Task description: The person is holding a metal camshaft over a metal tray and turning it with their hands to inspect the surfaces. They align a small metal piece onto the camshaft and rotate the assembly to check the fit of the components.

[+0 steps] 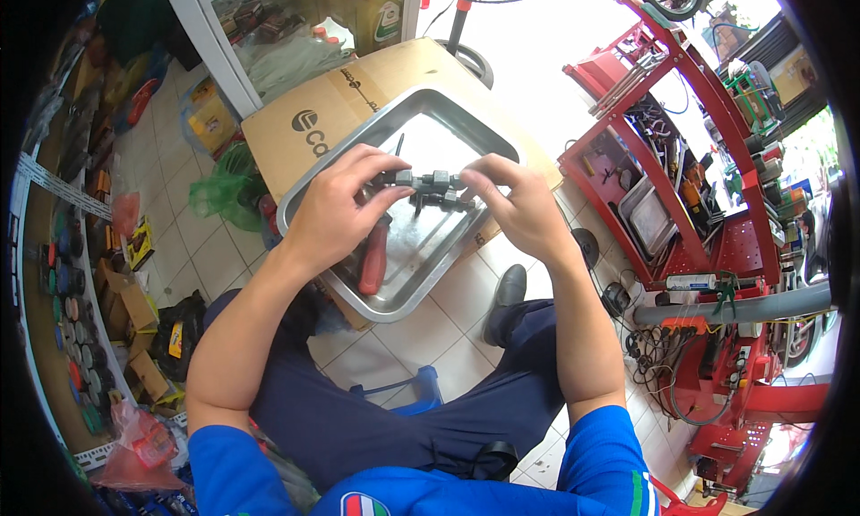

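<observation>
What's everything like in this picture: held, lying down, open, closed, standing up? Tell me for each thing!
Left hand: closed on the metal part.
Right hand: fingertips pinching its right end.
Metal part: held above the tray.
Red-handled tool: lying in the tray, partly hidden.
Tray: upright, open-topped.
Cardboard box: top closed, under the tray.
Yellowish jug: standing, red cap on.
Green bag: crumpled.

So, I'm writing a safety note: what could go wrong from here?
The dark, blocky metal part might slip from between the left grip and right grip and drop into the silver rectangular metal tray. The red-handled tool lying in that tray could get knocked about. The tray rests on a brown cardboard box, which might dent or shift if pressed hard.
</observation>
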Action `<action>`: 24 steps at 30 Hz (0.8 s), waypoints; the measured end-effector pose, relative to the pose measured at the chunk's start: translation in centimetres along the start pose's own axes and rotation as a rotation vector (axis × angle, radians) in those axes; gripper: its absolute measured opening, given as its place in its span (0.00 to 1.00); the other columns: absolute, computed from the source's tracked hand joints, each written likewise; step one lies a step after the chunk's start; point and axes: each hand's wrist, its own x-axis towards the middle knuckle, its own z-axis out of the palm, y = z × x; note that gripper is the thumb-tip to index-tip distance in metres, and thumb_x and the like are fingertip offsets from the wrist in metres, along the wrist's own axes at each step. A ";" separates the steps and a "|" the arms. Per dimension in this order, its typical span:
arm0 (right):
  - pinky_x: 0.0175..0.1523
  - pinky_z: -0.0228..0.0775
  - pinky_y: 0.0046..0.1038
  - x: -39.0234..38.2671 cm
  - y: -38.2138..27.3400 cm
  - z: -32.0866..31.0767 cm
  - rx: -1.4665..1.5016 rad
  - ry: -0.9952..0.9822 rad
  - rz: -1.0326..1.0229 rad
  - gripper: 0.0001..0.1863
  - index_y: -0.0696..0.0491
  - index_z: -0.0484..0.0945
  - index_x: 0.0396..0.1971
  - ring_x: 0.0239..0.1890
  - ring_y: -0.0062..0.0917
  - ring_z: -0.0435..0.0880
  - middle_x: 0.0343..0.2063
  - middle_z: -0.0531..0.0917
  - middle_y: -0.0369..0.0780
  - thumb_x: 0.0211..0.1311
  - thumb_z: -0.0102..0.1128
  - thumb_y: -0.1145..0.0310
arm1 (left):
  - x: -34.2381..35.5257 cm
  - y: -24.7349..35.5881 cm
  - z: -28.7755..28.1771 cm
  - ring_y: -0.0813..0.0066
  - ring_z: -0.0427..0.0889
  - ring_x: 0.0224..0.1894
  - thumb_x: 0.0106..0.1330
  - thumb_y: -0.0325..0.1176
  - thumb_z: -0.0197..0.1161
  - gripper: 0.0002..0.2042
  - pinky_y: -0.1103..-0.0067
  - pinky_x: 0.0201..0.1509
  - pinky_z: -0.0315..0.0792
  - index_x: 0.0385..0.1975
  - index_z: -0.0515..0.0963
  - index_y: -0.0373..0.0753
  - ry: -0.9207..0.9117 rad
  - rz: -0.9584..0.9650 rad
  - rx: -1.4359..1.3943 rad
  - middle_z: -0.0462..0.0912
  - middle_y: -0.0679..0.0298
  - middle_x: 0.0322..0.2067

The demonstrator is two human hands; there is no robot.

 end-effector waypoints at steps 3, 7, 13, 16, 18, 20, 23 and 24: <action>0.51 0.77 0.30 -0.2 -0.7 0.4 0.146 0.070 0.007 0.15 0.57 0.81 0.48 0.45 0.28 0.89 0.39 0.89 0.42 0.68 0.70 0.65 | 0.0 0.0 -0.1 0.75 0.82 0.40 0.67 0.30 0.72 0.13 0.80 0.39 0.74 0.49 0.84 0.37 -0.004 0.009 0.018 0.83 0.65 0.44; 0.50 0.78 0.30 -0.1 -0.1 0.0 0.069 0.012 -0.039 0.17 0.57 0.80 0.50 0.45 0.29 0.90 0.39 0.89 0.43 0.68 0.70 0.64 | 0.0 0.2 0.1 0.75 0.82 0.40 0.66 0.30 0.72 0.13 0.80 0.40 0.74 0.49 0.84 0.37 0.001 -0.010 0.013 0.83 0.65 0.44; 0.49 0.78 0.31 -0.3 -1.3 0.1 0.104 0.041 0.019 0.15 0.58 0.80 0.49 0.45 0.30 0.90 0.38 0.89 0.44 0.69 0.68 0.65 | 0.1 -0.1 0.2 0.76 0.81 0.40 0.67 0.29 0.71 0.12 0.80 0.40 0.73 0.49 0.84 0.37 0.014 -0.024 0.002 0.83 0.65 0.43; 0.57 0.76 0.31 0.1 -0.8 -0.2 0.089 -0.035 0.021 0.19 0.55 0.77 0.56 0.50 0.27 0.88 0.40 0.89 0.41 0.69 0.67 0.67 | 0.2 -0.1 0.2 0.76 0.81 0.40 0.67 0.29 0.71 0.12 0.80 0.39 0.73 0.49 0.84 0.37 0.014 -0.008 -0.002 0.83 0.65 0.43; 0.52 0.77 0.30 0.2 -0.3 0.0 0.032 -0.015 -0.017 0.19 0.56 0.78 0.54 0.47 0.28 0.89 0.39 0.89 0.43 0.68 0.70 0.66 | 0.1 -0.3 0.1 0.74 0.82 0.39 0.67 0.30 0.71 0.12 0.79 0.39 0.74 0.49 0.84 0.37 0.015 0.008 -0.003 0.83 0.64 0.44; 0.49 0.78 0.29 0.3 -0.2 0.3 0.065 0.014 -0.004 0.17 0.57 0.79 0.51 0.45 0.28 0.89 0.39 0.89 0.43 0.67 0.71 0.66 | 0.1 -0.4 0.1 0.70 0.83 0.37 0.67 0.32 0.71 0.13 0.77 0.38 0.77 0.49 0.84 0.37 0.018 0.020 -0.005 0.83 0.61 0.44; 0.50 0.78 0.29 -0.1 -1.1 0.4 0.195 0.047 0.025 0.16 0.58 0.80 0.49 0.45 0.27 0.89 0.38 0.89 0.43 0.69 0.70 0.65 | 0.0 -0.1 0.0 0.75 0.82 0.40 0.66 0.29 0.72 0.13 0.80 0.39 0.74 0.49 0.84 0.37 0.004 0.006 0.003 0.83 0.64 0.44; 0.50 0.77 0.29 0.0 -0.8 0.4 0.164 0.033 0.005 0.16 0.58 0.80 0.50 0.46 0.27 0.89 0.38 0.89 0.43 0.69 0.70 0.65 | 0.0 -0.1 0.0 0.75 0.82 0.40 0.66 0.29 0.72 0.13 0.80 0.39 0.74 0.49 0.84 0.37 0.005 0.005 0.002 0.83 0.64 0.44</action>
